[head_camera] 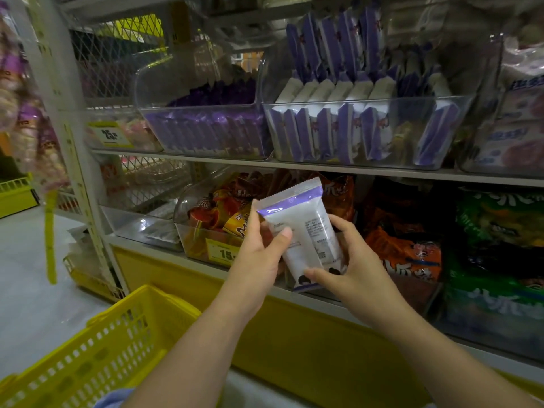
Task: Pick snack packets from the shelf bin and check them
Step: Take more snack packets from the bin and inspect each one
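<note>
A white snack packet [306, 231] with purple trim is held upright in front of the lower shelf, its printed back turned toward me. My left hand [259, 251] grips its left edge, thumb across the front. My right hand [350, 260] holds the lower right side, thumb near the bottom corner. Above, a clear shelf bin [368, 160] holds several matching white and purple packets standing in rows.
A second clear bin [206, 148] of purple packets stands to the left. Lower bins hold orange [217, 219], dark orange [406, 248] and green [497, 231] packets. A yellow basket [97, 348] sits at lower left, beside a white shelf upright [79, 172].
</note>
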`<state>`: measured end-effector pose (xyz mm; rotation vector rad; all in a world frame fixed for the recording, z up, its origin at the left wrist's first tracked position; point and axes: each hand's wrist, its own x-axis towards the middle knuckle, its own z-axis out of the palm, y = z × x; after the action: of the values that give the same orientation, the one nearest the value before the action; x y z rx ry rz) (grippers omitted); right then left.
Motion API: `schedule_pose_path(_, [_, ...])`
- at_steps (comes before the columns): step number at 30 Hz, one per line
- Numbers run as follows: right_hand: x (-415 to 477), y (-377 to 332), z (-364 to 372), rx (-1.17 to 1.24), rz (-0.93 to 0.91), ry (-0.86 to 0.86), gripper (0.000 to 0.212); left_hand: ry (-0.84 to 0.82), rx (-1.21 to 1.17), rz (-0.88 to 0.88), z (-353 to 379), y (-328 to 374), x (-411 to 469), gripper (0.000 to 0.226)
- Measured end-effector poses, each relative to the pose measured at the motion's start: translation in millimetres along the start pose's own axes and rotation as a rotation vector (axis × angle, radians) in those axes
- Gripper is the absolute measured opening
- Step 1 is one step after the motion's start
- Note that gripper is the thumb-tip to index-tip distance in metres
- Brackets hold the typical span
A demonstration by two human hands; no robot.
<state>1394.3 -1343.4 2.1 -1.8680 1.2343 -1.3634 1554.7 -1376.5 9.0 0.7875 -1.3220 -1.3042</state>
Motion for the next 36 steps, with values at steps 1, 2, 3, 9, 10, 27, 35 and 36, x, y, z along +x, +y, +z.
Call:
schedule_pose_path(1, [-1,-1,2,-0.048,-0.024,0.010,0.081,0.009,-0.015,-0.019,0,-1,0,0.073])
schedule_pose_path(2, [-1,-2,3,-0.091,-0.048,0.017,0.081,0.009,-0.036,-0.032,-1,-1,0,0.083])
schedule_pose_path(3, [-2,-3,3,-0.127,-0.072,0.021,0.082,0.006,-0.065,-0.036,-1,-1,0,0.092])
schedule_pose_path(9, [-4,-7,8,-0.236,-0.140,-0.020,0.087,0.019,-0.230,-0.067,-3,1,3,0.127])
schedule_pose_path(10, [-4,-8,8,-0.226,-0.134,-0.015,0.087,0.021,-0.255,-0.068,-4,1,3,0.123])
schedule_pose_path(27, [-2,-18,0,0.314,-0.046,0.150,0.008,0.139,-0.394,-0.077,-20,6,10,0.106])
schedule_pose_path(35, [1,-18,-4,0.326,-0.043,0.237,0.008,-0.007,-0.201,-0.002,0,-7,5,0.108])
schedule_pose_path(36, [1,-18,-4,0.319,-0.045,0.231,0.005,-0.017,-0.196,-0.012,1,-8,5,0.108])
